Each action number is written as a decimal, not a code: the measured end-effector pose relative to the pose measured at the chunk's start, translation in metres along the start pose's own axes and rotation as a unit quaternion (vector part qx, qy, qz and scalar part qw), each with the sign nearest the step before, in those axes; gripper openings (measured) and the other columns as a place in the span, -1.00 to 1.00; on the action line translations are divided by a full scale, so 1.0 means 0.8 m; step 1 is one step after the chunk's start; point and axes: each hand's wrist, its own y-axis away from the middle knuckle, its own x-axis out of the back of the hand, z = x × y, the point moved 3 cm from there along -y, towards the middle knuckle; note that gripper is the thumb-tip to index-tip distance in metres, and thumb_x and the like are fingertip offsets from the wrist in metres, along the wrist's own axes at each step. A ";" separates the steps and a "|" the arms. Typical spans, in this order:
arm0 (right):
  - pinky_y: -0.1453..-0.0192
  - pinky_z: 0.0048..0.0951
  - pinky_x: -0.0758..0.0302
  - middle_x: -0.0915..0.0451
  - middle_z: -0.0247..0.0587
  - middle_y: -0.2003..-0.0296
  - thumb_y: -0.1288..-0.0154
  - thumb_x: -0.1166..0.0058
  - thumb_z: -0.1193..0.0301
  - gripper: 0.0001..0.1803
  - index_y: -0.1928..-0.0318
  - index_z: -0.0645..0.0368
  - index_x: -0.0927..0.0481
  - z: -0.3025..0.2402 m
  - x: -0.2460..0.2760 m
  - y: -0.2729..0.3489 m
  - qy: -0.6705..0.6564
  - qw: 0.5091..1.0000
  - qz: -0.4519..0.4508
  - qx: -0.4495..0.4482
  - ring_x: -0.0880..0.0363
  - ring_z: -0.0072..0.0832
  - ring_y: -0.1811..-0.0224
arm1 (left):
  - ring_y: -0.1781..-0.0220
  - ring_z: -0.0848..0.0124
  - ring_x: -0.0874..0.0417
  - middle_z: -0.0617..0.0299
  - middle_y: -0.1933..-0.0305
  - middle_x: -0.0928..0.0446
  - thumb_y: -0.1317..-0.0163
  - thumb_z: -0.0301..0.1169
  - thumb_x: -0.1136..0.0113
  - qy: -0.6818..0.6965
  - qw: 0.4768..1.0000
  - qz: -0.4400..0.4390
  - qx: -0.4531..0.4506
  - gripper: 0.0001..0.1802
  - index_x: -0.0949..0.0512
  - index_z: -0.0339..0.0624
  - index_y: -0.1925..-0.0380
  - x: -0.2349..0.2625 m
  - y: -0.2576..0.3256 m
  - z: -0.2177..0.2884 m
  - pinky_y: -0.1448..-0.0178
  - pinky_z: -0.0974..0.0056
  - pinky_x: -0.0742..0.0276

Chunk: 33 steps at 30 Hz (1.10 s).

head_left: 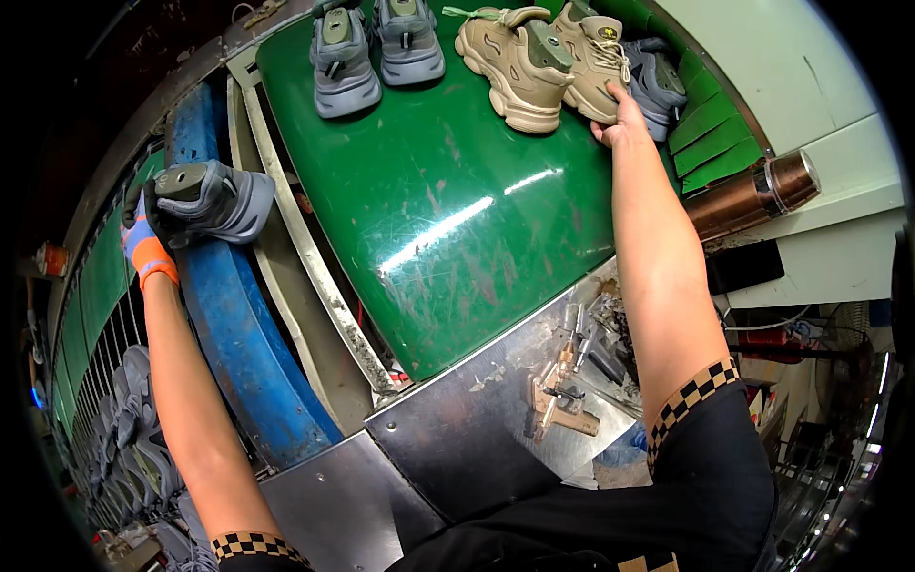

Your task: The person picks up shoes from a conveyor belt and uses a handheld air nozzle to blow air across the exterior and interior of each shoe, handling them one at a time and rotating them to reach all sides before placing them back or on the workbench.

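My left hand point(143, 234), in a blue, black and orange glove, grips a grey sneaker point(214, 198) with a green last inside, held over the blue rail point(238, 343) at the left. Bare, my right hand point(621, 116) reaches far across the green conveyor belt point(448, 210) and touches the heel side of a beige sneaker point(593, 52). A second beige sneaker point(510, 62) lies just to its left. A grey sneaker point(658, 81) sits behind my right hand.
Two grey sneakers point(372, 48) stand at the belt's far end. A steel plate point(457, 439) at the near edge carries small metal tools point(562, 381). A copper-coloured roller point(758, 191) sticks out at right. More grey sneakers point(133, 429) fill a rack at lower left.
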 end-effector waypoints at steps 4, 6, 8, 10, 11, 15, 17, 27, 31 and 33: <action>0.32 -0.15 -0.50 -0.65 -0.14 0.16 0.15 -0.43 0.31 -0.42 0.04 0.20 -0.56 -0.056 -0.006 0.042 0.015 0.974 0.073 0.215 -0.66 -0.23 0.29 | -0.08 0.30 -0.57 0.10 -0.11 -0.55 -0.18 -0.26 -0.33 -0.117 0.965 -0.057 -0.228 -0.49 -0.52 -0.22 -0.10 0.021 0.014 -0.018 -0.17 0.21 -0.48; 0.17 -0.23 -0.63 -0.68 0.09 0.23 0.35 -0.51 0.22 -0.31 0.11 0.33 -0.64 -0.123 -0.013 0.136 0.349 0.834 0.154 0.399 -0.70 -0.13 0.31 | -0.15 0.30 -0.53 0.09 -0.12 -0.54 -0.16 -0.33 -0.35 -0.038 0.960 -0.039 -0.276 -0.46 -0.48 -0.24 -0.14 0.029 0.083 0.007 -0.26 0.21 -0.42; 0.00 -0.27 -0.56 -0.62 0.10 0.11 0.34 -0.44 0.09 -0.29 0.11 0.24 -0.65 -0.166 -0.016 0.230 0.413 0.704 0.166 0.554 -0.64 -0.14 0.11 | -0.19 0.29 -0.50 0.07 -0.15 -0.51 -0.10 -0.38 -0.40 0.101 0.947 -0.159 -0.262 -0.38 -0.44 -0.24 -0.18 0.003 0.205 0.064 -0.32 0.21 -0.36; -0.09 -0.23 -0.51 -0.58 0.02 0.08 0.30 -0.39 0.06 -0.33 0.12 0.20 -0.66 -0.182 -0.024 0.316 0.479 0.578 0.128 0.648 -0.57 -0.15 0.02 | -0.27 0.25 -0.44 0.03 -0.26 -0.42 -0.04 -0.37 -0.46 0.115 0.900 -0.280 -0.314 -0.28 -0.39 -0.24 -0.22 -0.008 0.304 0.120 -0.39 0.20 -0.30; -0.12 -0.22 -0.48 -0.56 -0.01 0.08 0.29 -0.37 0.05 -0.34 0.13 0.18 -0.65 -0.180 -0.027 0.365 0.501 0.551 0.060 0.665 -0.53 -0.16 -0.01 | -0.33 0.20 -0.39 -0.02 -0.30 -0.37 0.01 -0.28 -0.50 0.074 0.860 -0.309 -0.400 -0.19 -0.35 -0.25 -0.25 -0.008 0.347 0.161 -0.41 0.17 -0.28; -0.03 -0.38 -0.54 -0.62 -0.19 0.18 0.18 -0.44 0.18 -0.42 0.12 0.25 -0.67 -0.150 0.015 0.528 0.485 0.575 -0.154 0.641 -0.63 -0.37 0.12 | -0.36 0.14 -0.35 -0.09 -0.31 -0.34 0.20 -0.11 -0.60 0.164 0.781 -0.423 -0.429 0.12 -0.21 -0.35 -0.33 -0.004 0.443 0.281 -0.44 0.16 -0.24; -0.02 -0.47 -0.54 -0.61 -0.21 0.17 0.12 -0.47 0.31 -0.46 0.08 0.29 -0.64 -0.124 0.033 0.588 0.427 0.615 -0.321 0.580 -0.61 -0.48 0.11 | -0.31 0.26 -0.41 -0.04 -0.26 -0.40 0.30 -0.12 -0.65 0.249 0.714 -0.513 -0.406 0.16 -0.23 -0.36 -0.30 0.009 0.465 0.308 -0.39 0.19 -0.32; 0.16 -0.55 -0.52 -0.64 -0.24 0.30 -0.14 -0.19 0.58 -0.73 0.09 0.26 -0.63 0.048 0.268 0.610 0.290 0.748 -0.296 0.518 -0.59 -0.58 0.30 | -0.18 0.21 -0.52 0.01 -0.15 -0.47 0.21 -0.05 -0.52 0.161 0.853 -0.439 -0.231 0.05 -0.27 -0.37 -0.26 0.281 0.505 0.212 -0.27 0.13 -0.43; 0.25 -0.50 -0.54 -0.67 -0.18 0.31 -0.12 -0.22 0.57 -0.71 0.09 0.21 -0.64 0.083 0.316 0.579 0.366 0.724 -0.200 0.549 -0.64 -0.47 0.36 | -0.21 0.21 -0.49 0.02 -0.18 -0.44 0.14 0.00 -0.44 0.129 0.860 -0.415 -0.268 0.04 -0.25 -0.38 -0.28 0.281 0.500 0.201 -0.29 0.15 -0.40; 0.25 -0.50 -0.55 -0.68 -0.18 0.28 -0.15 -0.19 0.57 -0.71 0.07 0.21 -0.64 0.059 0.340 0.544 0.358 0.775 -0.107 0.509 -0.65 -0.49 0.36 | -0.23 0.21 -0.47 0.02 -0.19 -0.43 0.11 0.03 -0.41 0.123 0.862 -0.404 -0.282 0.03 -0.24 -0.38 -0.28 0.286 0.501 0.200 -0.31 0.15 -0.38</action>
